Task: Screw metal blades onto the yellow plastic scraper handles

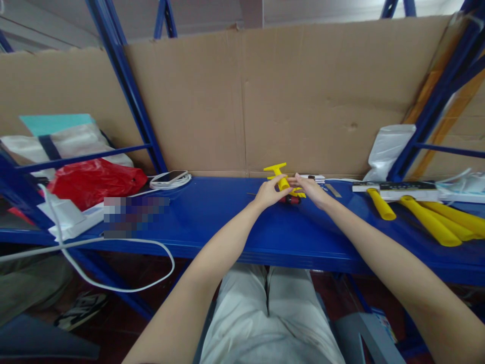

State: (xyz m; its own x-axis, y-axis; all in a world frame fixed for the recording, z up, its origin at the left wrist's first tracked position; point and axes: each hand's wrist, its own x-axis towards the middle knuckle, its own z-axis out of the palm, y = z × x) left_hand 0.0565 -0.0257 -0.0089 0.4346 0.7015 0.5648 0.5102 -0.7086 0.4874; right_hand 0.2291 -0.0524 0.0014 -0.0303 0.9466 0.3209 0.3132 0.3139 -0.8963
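A yellow T-shaped plastic part stands raised over the blue bench, its crossbar at the top. My left hand is closed round its stem, thumb and fingers on either side. From the right, my right hand meets it, fingertips pinched against the part close to the left fingers; the exact contact is small and partly hidden. More yellow plastic pieces show just below the fingers. Under the hands lies a red and black tool handle, partly covered, with a thin shaft poking out at the left.
Yellow tubular pieces lie on the right of the bench before a long black-and-white box. A phone on a coiled cable, a red bag and a power strip are left. Cardboard walls the back.
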